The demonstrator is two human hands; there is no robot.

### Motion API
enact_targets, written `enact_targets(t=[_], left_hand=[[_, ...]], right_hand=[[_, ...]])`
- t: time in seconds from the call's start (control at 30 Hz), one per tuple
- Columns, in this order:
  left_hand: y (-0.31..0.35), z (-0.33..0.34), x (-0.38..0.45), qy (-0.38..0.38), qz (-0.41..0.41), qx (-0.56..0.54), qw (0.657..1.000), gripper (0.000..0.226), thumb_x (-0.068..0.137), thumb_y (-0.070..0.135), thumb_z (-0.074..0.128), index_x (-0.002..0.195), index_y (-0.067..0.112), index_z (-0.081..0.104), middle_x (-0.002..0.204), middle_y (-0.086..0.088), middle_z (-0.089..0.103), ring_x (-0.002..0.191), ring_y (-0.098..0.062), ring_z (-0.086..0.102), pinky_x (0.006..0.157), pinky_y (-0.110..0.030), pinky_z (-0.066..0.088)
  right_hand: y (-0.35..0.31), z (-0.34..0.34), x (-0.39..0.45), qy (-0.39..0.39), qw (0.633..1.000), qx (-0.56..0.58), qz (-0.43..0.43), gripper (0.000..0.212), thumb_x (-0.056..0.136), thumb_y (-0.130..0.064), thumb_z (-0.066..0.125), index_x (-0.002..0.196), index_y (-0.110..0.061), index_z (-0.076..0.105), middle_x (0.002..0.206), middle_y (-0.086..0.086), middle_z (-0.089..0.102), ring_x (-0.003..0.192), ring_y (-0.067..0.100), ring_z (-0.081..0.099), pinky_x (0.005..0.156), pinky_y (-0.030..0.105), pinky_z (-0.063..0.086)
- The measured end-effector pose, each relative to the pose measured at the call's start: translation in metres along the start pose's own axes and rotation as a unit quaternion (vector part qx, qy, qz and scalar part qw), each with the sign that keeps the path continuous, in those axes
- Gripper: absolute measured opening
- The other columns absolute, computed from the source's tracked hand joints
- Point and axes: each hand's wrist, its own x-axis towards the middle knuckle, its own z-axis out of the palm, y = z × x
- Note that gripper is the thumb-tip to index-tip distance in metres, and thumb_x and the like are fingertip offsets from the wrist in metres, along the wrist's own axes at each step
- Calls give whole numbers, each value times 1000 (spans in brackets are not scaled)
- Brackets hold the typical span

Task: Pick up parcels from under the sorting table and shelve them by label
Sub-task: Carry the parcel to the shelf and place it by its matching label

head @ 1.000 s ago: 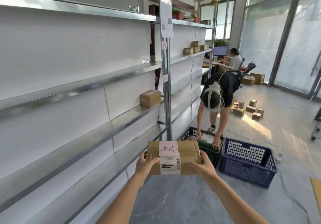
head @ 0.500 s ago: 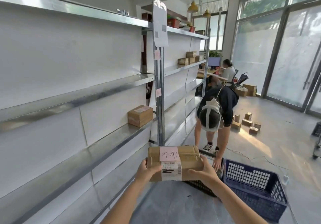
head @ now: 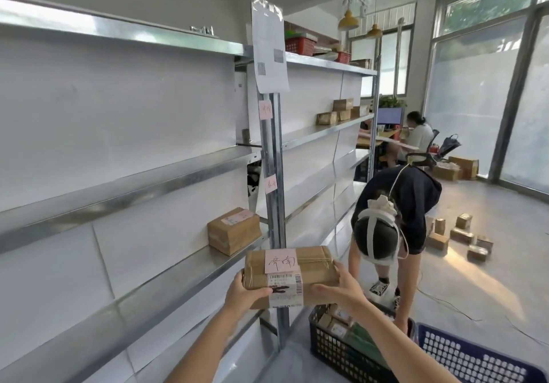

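parcel [head: 289, 275] raised nearer shelf | two hands gripping | one shelved box [head: 233, 230]

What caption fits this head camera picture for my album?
Two hands, left hand and right hand, hold a labelled parcel before metal shelves.

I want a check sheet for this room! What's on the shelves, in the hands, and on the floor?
Surface: metal shelf, mostly bare.
Job's things: parcel with pink note, held in front of the shelf; box on the shelf.
Clutter: small boxes on the floor; black crate with parcels; blue crate.
Grippers: left hand and right hand grip the parcel's ends.
Cables: thin cable on the floor.
Surroundings: bending person; seated person; windows.
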Motion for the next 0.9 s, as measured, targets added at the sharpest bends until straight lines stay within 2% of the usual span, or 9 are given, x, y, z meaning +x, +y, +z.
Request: enact_targets(t=[0.07,0.13,0.3,0.4,0.5,0.67,0.73,0.8,0.9], left_hand=[[14,12,27,21,-2,4,1000,66,70,13,80,127,14,48,120,-6,62,114,-21,56,100,-38,47],[31,21,52,44,-6,-1,999,68,68,16,81,127,16,48,122,-5,62,115,-22,55,103,-41,44],[86,34,118,99,32,-12,995,65,64,16,84,122,16,53,116,-3,66,108,-21,60,96,-41,50],[127,28,155,133,72,7,988,60,65,18,84,116,20,52,106,4,64,95,-11,61,78,-26,53],[166,15,185,172,103,24,979,63,67,21,83,121,20,51,111,3,62,105,-17,60,90,-34,52],[206,-21,240,241,137,41,960,59,67,22,82,118,18,53,118,-3,62,112,-21,57,87,-31,49],[217,-39,258,276,131,46,951,65,67,25,82,123,17,51,121,-5,58,112,-21,56,91,-33,49],[222,-54,273,304,127,43,943,65,66,24,83,122,16,52,118,-3,60,109,-19,57,86,-29,49],[230,-74,294,348,126,40,928,63,66,23,83,120,14,52,100,7,61,92,-11,60,66,-16,44]], right_hand=[[-4,-17,36,-14,1000,-2,-10,85,72,-20,78,141,-16,29,115,-4,50,109,14,51,93,27,47],[-12,-33,72,-29,999,-6,-23,82,73,-18,77,140,-13,29,115,-3,50,109,14,51,91,26,48],[-51,-70,154,-49,996,-13,-67,78,77,-19,74,141,-15,30,117,-2,52,103,12,50,73,14,46],[-83,-86,204,-41,993,-21,-106,79,76,-20,76,142,-15,32,130,6,52,108,18,53,88,27,50],[-119,-91,251,-41,990,-20,-134,81,74,-20,77,143,-16,34,131,13,46,116,27,53,96,39,50],[-171,-67,329,-71,980,16,-184,77,77,-19,75,143,-17,36,127,10,44,114,27,52,94,36,51],[-189,-52,356,-102,974,41,-199,69,78,-17,74,138,-16,41,121,7,51,106,23,54,82,28,53],[-207,-36,380,-135,968,58,-203,65,79,-13,73,136,-15,43,113,2,56,103,20,55,75,24,53],[-232,-15,417,-159,963,61,-211,63,80,-11,71,136,-14,43,115,2,58,104,20,54,87,34,51]])
